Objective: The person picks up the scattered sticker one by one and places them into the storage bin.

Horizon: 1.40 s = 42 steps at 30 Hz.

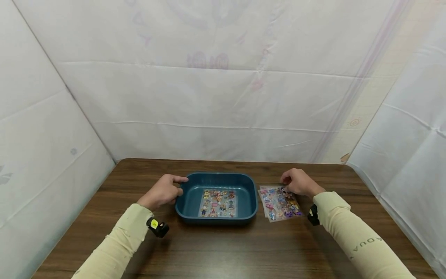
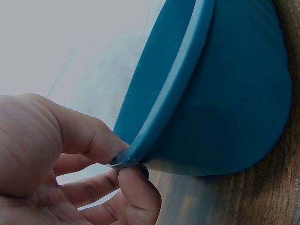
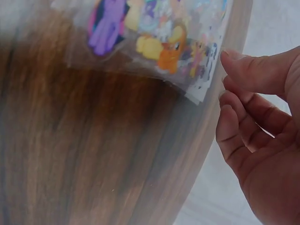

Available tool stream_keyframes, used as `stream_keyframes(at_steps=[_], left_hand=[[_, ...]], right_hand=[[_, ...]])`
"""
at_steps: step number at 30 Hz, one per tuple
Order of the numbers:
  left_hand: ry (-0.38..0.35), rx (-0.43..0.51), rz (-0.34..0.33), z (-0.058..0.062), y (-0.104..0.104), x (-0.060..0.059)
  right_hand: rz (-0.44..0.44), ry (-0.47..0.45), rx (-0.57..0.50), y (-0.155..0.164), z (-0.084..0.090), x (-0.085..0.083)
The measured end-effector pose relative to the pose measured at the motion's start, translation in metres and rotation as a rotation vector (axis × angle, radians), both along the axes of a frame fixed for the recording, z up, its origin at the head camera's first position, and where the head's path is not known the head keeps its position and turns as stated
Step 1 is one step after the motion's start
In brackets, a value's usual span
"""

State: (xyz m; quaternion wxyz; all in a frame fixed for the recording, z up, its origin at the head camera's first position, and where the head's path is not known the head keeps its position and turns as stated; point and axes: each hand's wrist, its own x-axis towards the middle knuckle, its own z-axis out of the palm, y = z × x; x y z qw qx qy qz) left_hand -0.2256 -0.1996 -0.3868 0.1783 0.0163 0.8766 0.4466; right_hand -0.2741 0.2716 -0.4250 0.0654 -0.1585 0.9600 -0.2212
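Observation:
A dark blue plastic tub [image 1: 216, 221] with rounded corners stands on the table, and a clear sheet of cartoon stickers [image 1: 218, 203] lies flat on its floor. My left hand [image 1: 163, 190] pinches the tub's left rim, thumb and forefinger on either side of it in the left wrist view. To the right of the tub is a small pile of clear sticker sheets [image 1: 280, 203], slightly fanned. Beside the far right corner of that pile is my right hand [image 1: 299, 182], fingers loosely bent. In the right wrist view its thumb tip comes close to the sheets' edge; contact is unclear.
The brown wood-grain table [image 1: 223, 252] carries the tub and the pile. White sheeting [image 1: 223, 97] hangs behind the table's far edge and along both sides. A small black camera [image 1: 158, 228] is strapped to the left wrist, another [image 1: 313, 215] to the right.

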Motion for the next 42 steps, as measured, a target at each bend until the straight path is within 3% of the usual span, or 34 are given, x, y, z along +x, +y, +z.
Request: stream_keyframes(at_steps=[8, 20, 29, 42], left_hand=[[0.003, 0.017, -0.007, -0.002, 0.000, 0.001], [0.010, 0.011, 0.000, 0.000, 0.001, 0.001], [0.004, -0.002, 0.006, 0.000, 0.001, 0.001], [-0.001, -0.011, 0.018, 0.002, 0.003, 0.002]], right_hand=[[0.027, 0.046, 0.059, 0.003, -0.007, 0.001], [0.004, 0.032, -0.025, 0.005, -0.014, 0.000], [-0.010, 0.103, -0.078, 0.012, -0.021, 0.001], [-0.040, 0.157, -0.079, 0.018, -0.013, 0.007]])
